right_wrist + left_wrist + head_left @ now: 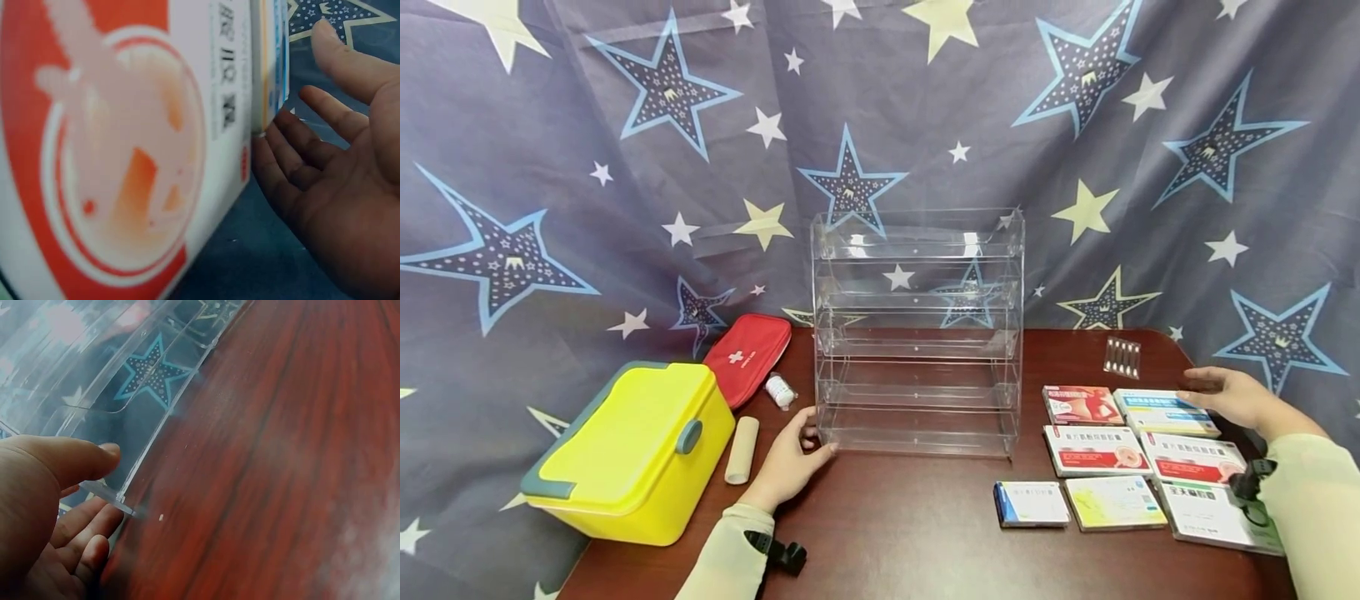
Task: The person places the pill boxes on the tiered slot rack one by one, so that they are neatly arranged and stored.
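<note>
Clear upright rack (916, 346), shelves (916, 395) sideways, left fingers (97, 520) pinching its corner, right fingers (337, 117) spread

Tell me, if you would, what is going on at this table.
A person is holding the lower left corner of a clear tiered rack with the left hand. The right hand is open at the right end of a blue-and-white box; whether it touches is hard to tell. The other medicine boxes lie near it on the table, while a yellow case and red pouch are to the rack's left.
</note>
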A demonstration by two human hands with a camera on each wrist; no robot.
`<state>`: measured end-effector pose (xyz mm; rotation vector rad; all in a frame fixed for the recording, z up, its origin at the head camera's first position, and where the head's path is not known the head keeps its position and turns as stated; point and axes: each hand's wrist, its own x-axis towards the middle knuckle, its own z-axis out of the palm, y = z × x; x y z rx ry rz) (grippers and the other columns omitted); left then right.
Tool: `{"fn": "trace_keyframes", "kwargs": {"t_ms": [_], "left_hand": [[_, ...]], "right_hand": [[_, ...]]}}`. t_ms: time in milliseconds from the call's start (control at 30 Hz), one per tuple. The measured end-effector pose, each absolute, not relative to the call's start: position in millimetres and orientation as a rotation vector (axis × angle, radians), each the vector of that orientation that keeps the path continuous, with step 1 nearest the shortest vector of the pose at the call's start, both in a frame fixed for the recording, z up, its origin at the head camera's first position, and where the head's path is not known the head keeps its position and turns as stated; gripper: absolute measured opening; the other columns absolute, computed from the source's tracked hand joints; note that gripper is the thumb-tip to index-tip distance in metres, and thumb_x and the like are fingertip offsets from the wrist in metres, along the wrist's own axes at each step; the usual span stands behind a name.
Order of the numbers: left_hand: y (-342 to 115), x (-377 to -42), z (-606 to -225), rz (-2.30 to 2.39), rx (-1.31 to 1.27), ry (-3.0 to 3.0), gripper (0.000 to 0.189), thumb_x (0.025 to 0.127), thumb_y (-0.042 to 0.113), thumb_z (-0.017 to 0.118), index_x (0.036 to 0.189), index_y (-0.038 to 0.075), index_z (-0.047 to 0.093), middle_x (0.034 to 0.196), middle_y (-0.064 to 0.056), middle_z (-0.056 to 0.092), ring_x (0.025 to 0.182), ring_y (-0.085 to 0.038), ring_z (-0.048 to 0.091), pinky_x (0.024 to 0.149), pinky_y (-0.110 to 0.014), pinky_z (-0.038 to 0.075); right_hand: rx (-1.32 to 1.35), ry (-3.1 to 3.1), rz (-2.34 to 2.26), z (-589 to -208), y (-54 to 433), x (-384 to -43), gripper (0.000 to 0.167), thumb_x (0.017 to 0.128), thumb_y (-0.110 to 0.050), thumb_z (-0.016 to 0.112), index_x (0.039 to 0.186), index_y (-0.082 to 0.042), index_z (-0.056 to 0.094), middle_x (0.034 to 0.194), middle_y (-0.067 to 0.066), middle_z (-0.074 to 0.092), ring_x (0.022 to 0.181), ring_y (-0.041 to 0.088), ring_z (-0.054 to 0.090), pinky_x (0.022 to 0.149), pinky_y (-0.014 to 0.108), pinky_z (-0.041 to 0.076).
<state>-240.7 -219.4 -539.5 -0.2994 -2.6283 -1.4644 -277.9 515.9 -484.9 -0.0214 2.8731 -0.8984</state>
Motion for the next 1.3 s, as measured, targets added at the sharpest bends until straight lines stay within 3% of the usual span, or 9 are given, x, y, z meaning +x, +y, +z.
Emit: {"fn": "trace_keyframes", "kwargs": {"t_ms": [267, 533, 733, 1133, 1300], "left_hand": [[-221, -241, -541, -1.477, -0.32, -2.614, 0.061, 0.087, 0.008, 0.085, 0.142, 0.008, 0.058, 0.114, -0.007, 0.069, 0.101, -0.02, 0.064, 0.087, -0.032, 0.052], [-221, -242, -542, -1.492, -0.333, -2.598, 0.061, 0.086, 0.007, 0.085, 0.141, 0.007, 0.059, 0.115, -0.007, 0.07, 0.102, -0.02, 0.065, 0.087, -0.033, 0.053], [-224, -242, -542, -1.527, -0.32, -2.599, 0.059, 0.087, 0.006, 0.085, 0.14, 0.006, 0.06, 0.113, -0.008, 0.069, 0.102, -0.021, 0.065, 0.089, -0.036, 0.053], [-227, -241, -541, -1.547, -0.315, -2.62, 0.058, 0.087, 0.002, 0.084, 0.14, 0.004, 0.059, 0.115, -0.009, 0.07, 0.104, -0.021, 0.066, 0.09, -0.036, 0.055], [-226, -241, -540, -1.553, -0.315, -2.624, 0.058, 0.088, 0.002, 0.083, 0.141, 0.005, 0.059, 0.115, -0.009, 0.07, 0.105, -0.021, 0.066, 0.091, -0.036, 0.055]], "right_hand": [[-0.042, 2.848, -0.86, -489, 522, -276, 0.075, 0.1, -0.032, 0.073, 0.142, 0.022, 0.043, 0.127, 0.044, 0.056, 0.107, 0.05, 0.063, 0.083, 0.056, 0.056], [-0.069, 2.855, -0.853, -493, 520, -275, 0.05, 0.103, -0.024, 0.069, 0.132, 0.015, 0.058, 0.106, 0.02, 0.07, 0.089, 0.024, 0.062, 0.074, 0.037, 0.049], [-0.113, 2.883, -0.885, -494, 520, -275, 0.04, 0.102, -0.02, 0.07, 0.127, 0.011, 0.062, 0.101, 0.014, 0.071, 0.086, 0.02, 0.062, 0.072, 0.033, 0.048], [-0.058, 2.931, -0.961, -488, 525, -267, 0.034, 0.101, -0.016, 0.07, 0.12, 0.01, 0.06, 0.101, 0.02, 0.071, 0.084, 0.023, 0.063, 0.063, 0.037, 0.052], [0.011, 3.054, -0.997, -478, 519, -263, 0.028, 0.104, -0.015, 0.065, 0.117, 0.009, 0.061, 0.099, 0.024, 0.071, 0.076, 0.016, 0.063, 0.057, 0.035, 0.054]]}}
